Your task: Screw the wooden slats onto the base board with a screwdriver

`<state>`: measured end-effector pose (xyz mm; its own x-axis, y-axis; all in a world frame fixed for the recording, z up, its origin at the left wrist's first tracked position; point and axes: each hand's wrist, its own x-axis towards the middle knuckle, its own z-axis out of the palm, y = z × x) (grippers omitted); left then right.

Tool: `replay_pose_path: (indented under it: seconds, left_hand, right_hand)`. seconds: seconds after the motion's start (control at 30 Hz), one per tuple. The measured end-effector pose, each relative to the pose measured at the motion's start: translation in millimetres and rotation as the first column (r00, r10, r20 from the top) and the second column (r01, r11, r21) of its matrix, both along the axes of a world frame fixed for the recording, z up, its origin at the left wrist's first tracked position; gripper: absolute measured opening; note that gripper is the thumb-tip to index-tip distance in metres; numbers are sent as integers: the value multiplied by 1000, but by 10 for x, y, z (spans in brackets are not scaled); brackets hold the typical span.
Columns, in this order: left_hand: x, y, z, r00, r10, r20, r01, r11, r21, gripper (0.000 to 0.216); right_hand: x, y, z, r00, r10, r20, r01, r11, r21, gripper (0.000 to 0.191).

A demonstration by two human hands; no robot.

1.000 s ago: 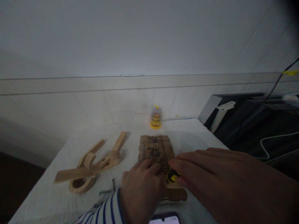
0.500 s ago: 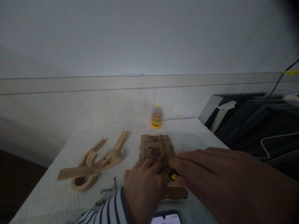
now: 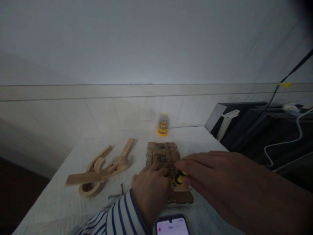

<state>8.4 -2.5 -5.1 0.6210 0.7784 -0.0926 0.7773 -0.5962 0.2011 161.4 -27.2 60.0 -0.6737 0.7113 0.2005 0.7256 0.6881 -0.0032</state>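
My left hand (image 3: 153,187) is closed over a light wooden strip (image 3: 183,187), pressing it down on a brown patterned board (image 3: 161,151). The strip's ends show on both sides of the fingers; its middle is hidden. My right hand (image 3: 215,178) pinches a black-and-yellow screwdriver (image 3: 179,177) by the handle, just right of the left fingers and over the strip. Its shaft and tip cannot be seen. Left of the left hand, two screws (image 3: 122,189) lie on the white-covered table (image 3: 56,202).
Several joined and curved wooden pieces (image 3: 97,174) lie on the left. A phone (image 3: 172,225) with its screen lit is at the near edge. By the wall stands a clear-domed container (image 3: 163,125) with a yellow base. Dark panels (image 3: 256,127) and cables are at the right.
The view has shifted slightly, showing more of the phone. My right hand and the screwdriver handle have tilted a little, while my left hand keeps its hold on the strip.
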Motion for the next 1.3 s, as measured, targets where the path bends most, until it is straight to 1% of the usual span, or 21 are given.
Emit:
replay_pose_path:
  seconds: [0.17,0.4,0.57,0.67,0.83,0.93,1.0,1.07,1.17,1.3]
  left_hand:
    - [-11,2,-23,1000,-29,-9,29,1000,0,14]
    - [0,-7,21,1000,9,7,-9,999,-32,14]
    - [-12,-5,17,999,-30,32,31,999,-24,13]
    - [-31,-10,4,995,-20,96,22,1000,-21,12]
    - [-62,-17,49,950,-56,306,55,998,10,20]
    - [-63,-24,94,925,17,379,-9,1000,-23,19]
    - [-57,-32,104,907,80,414,-67,997,-45,18]
    - [-49,-38,97,888,113,446,-105,994,-44,18]
    - [-44,-40,75,875,113,472,-115,993,-25,19]
    - [-47,-26,76,880,94,466,-93,995,-27,21]
  right_hand:
    - [-15,11,14,1000,-15,5,15,1000,-15,20]
    - [12,-2,-6,1000,-7,16,7,1000,-9,20]
    - [0,-4,-12,999,-30,15,31,999,-38,23]
    - [-15,6,-12,999,-29,25,29,999,-23,23]
    - [-10,4,-16,998,-33,58,34,999,-27,17]
    - [-6,4,-12,998,-44,46,46,998,-46,14]
    - [-7,10,-7,998,-51,28,52,997,-51,14]
    - [-10,18,-2,998,-60,16,61,996,-61,14]
    - [-16,28,3,997,-73,16,74,994,-82,16]
    - [-27,35,1,997,-70,23,71,996,-61,15]
